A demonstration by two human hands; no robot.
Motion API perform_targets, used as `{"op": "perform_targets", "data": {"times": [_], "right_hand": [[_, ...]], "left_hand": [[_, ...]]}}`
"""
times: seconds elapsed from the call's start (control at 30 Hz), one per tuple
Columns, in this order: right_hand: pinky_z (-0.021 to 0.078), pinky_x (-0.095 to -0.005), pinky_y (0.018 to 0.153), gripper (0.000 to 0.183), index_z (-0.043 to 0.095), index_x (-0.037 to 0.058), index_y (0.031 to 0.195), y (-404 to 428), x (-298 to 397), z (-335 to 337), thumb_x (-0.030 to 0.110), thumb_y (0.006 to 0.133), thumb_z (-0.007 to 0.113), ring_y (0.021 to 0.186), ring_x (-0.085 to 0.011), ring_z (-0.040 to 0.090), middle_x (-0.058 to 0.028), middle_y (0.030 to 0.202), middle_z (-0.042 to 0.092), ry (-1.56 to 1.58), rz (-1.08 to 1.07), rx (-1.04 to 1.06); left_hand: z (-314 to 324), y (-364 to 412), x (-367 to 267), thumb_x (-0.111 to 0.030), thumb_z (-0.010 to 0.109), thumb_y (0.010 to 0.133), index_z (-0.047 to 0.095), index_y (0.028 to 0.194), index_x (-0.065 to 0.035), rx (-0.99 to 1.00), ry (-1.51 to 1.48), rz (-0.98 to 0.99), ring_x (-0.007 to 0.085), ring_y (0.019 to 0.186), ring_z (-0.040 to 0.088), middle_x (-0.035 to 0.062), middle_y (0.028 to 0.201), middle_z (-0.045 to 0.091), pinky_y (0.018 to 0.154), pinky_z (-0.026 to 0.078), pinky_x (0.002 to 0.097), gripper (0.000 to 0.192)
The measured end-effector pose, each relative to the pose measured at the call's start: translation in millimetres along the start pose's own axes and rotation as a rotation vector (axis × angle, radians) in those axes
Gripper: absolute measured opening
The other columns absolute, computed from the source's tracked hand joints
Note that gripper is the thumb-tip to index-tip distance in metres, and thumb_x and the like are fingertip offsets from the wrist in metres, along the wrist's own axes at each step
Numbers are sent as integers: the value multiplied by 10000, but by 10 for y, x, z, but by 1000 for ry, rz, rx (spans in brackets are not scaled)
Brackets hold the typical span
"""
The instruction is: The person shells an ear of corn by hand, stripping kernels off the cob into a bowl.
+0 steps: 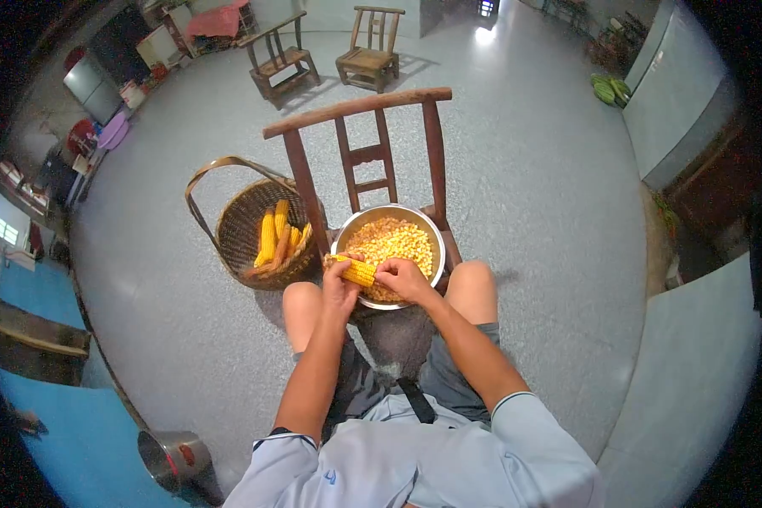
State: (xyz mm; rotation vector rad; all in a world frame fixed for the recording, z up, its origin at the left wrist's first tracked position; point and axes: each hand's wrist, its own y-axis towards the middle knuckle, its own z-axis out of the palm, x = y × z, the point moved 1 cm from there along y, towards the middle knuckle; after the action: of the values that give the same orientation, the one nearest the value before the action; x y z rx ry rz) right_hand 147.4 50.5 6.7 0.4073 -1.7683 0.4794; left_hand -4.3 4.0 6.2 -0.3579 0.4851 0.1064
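My left hand (341, 285) grips a yellow corn cob (357, 273) near its left end. At the cob's right end, the bent fingers of my right hand (404, 278) touch the kernels; whether they pinch any is too small to tell. Both hands are over the near part of a round metal basin (442, 254), which holds many loose corn kernels (399, 242). The basin rests on the seat of a wooden chair (433, 162) between my knees. Left of the chair, a woven basket (228, 222) with a tall arched handle contains several corn cobs (267, 238).
Two low wooden chairs (286, 63) stand farther off on the grey floor (546, 190). A metal bin (176, 462) is at the lower left. Along the left wall there is a purple basin (113, 131). Green gourds or melons (608, 90) lie by the right wall.
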Motion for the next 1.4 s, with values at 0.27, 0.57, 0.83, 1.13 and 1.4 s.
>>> {"op": "perform_targets", "data": {"times": [0.27, 0.57, 0.83, 1.13, 1.4], "right_hand": [[469, -267, 655, 162, 606, -2, 820, 7, 17, 94, 151, 767, 620, 704, -122, 583, -72, 723, 621, 107, -103, -49], [463, -280, 696, 115, 598, 9, 860, 114, -160, -39, 116, 822, 576, 772, -160, 592, -88, 777, 622, -117, -112, -351], [464, -297, 691, 228, 612, 2, 879, 58, -39, -94, 213, 855, 528, 748, -172, 597, -91, 786, 628, -134, -16, 29], [483, -322, 695, 264, 631, 79, 897, -44, 229, -98, 313, 777, 608, 786, -219, 629, -93, 828, 651, -305, -9, -74], [479, -332, 699, 274, 635, 88, 889, 16, 47, -66, 333, 767, 617, 792, -235, 626, -108, 838, 648, -246, 54, -82]], "left_hand": [[-81, 53, -66, -43, 525, 717, 504, 877, -18, -71, -84, 28, 272, 897, 539, 120, 850, 558, 884, 417, 415, 163], [-11, 19, -55, -53, 531, 661, 505, 891, -27, -14, -67, 5, 288, 907, 535, 124, 862, 568, 923, 387, 422, 233], [0, 61, -33, -42, 525, 663, 512, 907, -29, 52, -107, 19, 286, 929, 531, 118, 877, 570, 921, 387, 422, 245], [-142, 122, 33, -162, 539, 838, 430, 1138, -60, -83, 191, 52, 241, 962, 534, 89, 1047, 530, 834, 448, 406, 334], [47, -6, -7, -188, 544, 867, 416, 1175, -74, -66, 312, 60, 197, 894, 563, 66, 1058, 537, 705, 494, 338, 353]]}}
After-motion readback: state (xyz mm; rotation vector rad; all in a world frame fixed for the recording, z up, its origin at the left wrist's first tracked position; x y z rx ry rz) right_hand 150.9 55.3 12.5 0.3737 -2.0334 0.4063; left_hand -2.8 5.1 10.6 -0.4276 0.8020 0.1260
